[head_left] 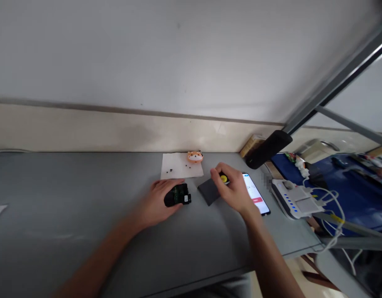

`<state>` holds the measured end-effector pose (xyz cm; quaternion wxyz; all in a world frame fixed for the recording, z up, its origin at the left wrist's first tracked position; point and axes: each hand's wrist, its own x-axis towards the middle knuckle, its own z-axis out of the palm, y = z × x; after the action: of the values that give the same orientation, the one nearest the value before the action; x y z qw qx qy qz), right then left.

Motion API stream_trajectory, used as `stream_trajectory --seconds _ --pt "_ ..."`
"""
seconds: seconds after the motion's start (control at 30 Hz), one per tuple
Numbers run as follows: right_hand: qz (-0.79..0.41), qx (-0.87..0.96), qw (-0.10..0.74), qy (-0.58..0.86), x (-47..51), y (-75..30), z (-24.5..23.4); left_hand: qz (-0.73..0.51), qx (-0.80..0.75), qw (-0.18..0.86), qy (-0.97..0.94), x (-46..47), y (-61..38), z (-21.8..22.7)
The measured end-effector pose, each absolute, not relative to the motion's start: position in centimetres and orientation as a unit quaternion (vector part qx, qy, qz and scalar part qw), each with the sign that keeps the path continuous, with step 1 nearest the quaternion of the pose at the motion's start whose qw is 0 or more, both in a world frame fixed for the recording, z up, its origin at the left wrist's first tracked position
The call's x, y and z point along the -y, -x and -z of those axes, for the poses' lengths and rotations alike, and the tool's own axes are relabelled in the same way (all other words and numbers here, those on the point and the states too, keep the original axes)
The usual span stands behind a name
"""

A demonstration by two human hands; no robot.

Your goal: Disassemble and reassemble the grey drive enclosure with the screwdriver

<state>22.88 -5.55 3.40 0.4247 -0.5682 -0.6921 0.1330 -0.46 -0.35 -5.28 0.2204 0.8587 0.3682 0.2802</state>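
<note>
We look down on a white wall [166,54] filling the upper half of the frame, with a cream skirting strip [116,128] below it and a grey surface [69,198] spreading across the lower left and middle. At the far right lies a blue mat [349,194], and just left of it sits a white charging hub [295,198] with a row of blue lights and white cables. Right of centre, a smartphone [256,192] lies with its screen lit, partly hidden by our right hand [230,186]. At top centre of the surface is a sheet of white paper [175,165], with an orange dog figurine [195,157] at its far edge and tiny black pieces [170,170] on it. Just right of the paper lies a dark grey square pad [208,191]. At centre, our left hand [158,200] curls over a black device with an exposed green circuit board [180,194], while our right hand pinches a small yellow-and-black part [223,178] above the pad.
</note>
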Motion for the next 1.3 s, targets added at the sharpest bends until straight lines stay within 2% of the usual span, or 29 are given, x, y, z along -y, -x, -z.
stream_trajectory --seconds 0.17,0.23,0.3,0.57,0.77,0.97,1.17,1.3 --pt "-0.1 0.788 0.132 0.593 7.6 -25.4 -4.1 -0.321 -0.347 0.21 -0.856 0.7 0.1 4.8" --pt "-0.121 0.786 0.07 0.602 8.2 -26.0 -3.5 -0.337 -0.322 0.189 -0.864 0.8 0.0 4.7" --pt "-0.142 0.779 0.042 0.609 8.4 -26.3 -2.7 -0.342 -0.289 0.161 -0.879 1.2 0.0 4.5" --pt "-0.148 0.761 0.035 0.63 6.4 -25.3 -1.7 -0.287 -0.135 0.066 -0.946 4.6 -0.7 4.2" --pt "-0.139 0.742 0.013 0.656 5.3 -23.9 -2.6 -0.257 -0.137 0.062 -0.955 4.8 -1.0 5.2" --pt "-0.143 0.736 0.047 0.66 4.9 -23.2 -1.7 -0.259 -0.139 0.061 -0.954 4.1 -1.1 5.9" --pt "-0.103 0.684 0.089 0.717 5.0 -23.7 -0.8 -0.32 -0.145 0.017 -0.936 3.5 -1.0 4.1" --pt "-0.11 0.653 0.081 0.745 5.1 -24.6 -0.9 -0.374 -0.224 -0.032 -0.899 1.9 0.2 3.1"
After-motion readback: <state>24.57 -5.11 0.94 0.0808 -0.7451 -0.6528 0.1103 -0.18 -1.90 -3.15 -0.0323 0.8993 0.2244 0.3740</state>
